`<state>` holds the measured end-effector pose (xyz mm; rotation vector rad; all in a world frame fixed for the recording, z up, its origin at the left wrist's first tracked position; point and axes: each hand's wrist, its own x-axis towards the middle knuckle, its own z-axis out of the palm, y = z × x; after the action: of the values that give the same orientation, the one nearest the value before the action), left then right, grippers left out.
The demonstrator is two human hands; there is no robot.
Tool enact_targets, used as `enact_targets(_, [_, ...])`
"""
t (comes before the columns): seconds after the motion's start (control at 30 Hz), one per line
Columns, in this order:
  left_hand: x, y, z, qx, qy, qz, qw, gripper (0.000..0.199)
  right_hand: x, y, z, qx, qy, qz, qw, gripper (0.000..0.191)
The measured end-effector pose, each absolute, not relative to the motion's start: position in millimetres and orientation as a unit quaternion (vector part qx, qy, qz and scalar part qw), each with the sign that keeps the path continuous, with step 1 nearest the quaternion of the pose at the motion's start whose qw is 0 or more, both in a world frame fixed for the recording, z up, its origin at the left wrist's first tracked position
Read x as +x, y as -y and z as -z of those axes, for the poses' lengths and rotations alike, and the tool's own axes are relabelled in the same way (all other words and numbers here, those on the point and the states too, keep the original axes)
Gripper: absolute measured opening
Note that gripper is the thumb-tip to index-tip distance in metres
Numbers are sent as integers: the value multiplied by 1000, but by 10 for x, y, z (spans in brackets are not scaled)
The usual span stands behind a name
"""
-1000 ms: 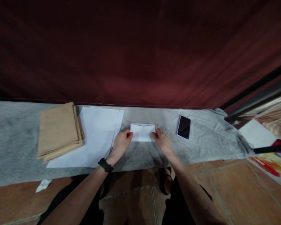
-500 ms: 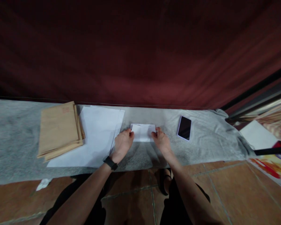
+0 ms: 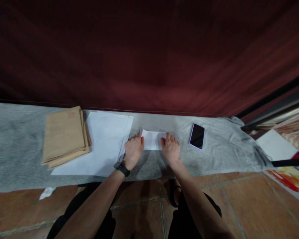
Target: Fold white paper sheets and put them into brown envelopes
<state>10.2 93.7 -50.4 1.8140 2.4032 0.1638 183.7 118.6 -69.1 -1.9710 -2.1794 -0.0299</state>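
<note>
Between my hands a small folded sheet of white paper (image 3: 153, 140) lies on the grey cloth. My left hand (image 3: 134, 148), with a dark band on its wrist, grips the paper's left edge, thumb on top. At the opposite edge my right hand (image 3: 171, 147) has its thumb on the paper and its fingers at the upper right corner. The upper left corner of the paper rises a little. To the left of my left hand are larger white sheets (image 3: 107, 139), partly under a stack of brown envelopes (image 3: 64, 134).
A phone (image 3: 197, 136) in a light purple case lies right of my right hand. Grey cloth (image 3: 221, 146) covers the long surface, with a dark red curtain (image 3: 149, 66) behind it. A crumpled white scrap (image 3: 47, 193) is on the tiled floor (image 3: 251, 199).
The paper's top flap has shifted up over the layer beneath, so its far edge now covers it. Both thumbs have moved with it, and my right fingers have spread slightly.
</note>
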Motion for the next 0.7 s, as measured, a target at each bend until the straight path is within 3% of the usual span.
enact_targets(0.23, [89, -955, 554, 614, -785, -52, 52, 44, 1725, -1163, 760, -574, 797, -3, 187, 47])
enact_targets(0.7, [114, -948, 586, 616, -784, -72, 41, 44, 1560, -1046, 1081, -542, 823, -10, 171, 57])
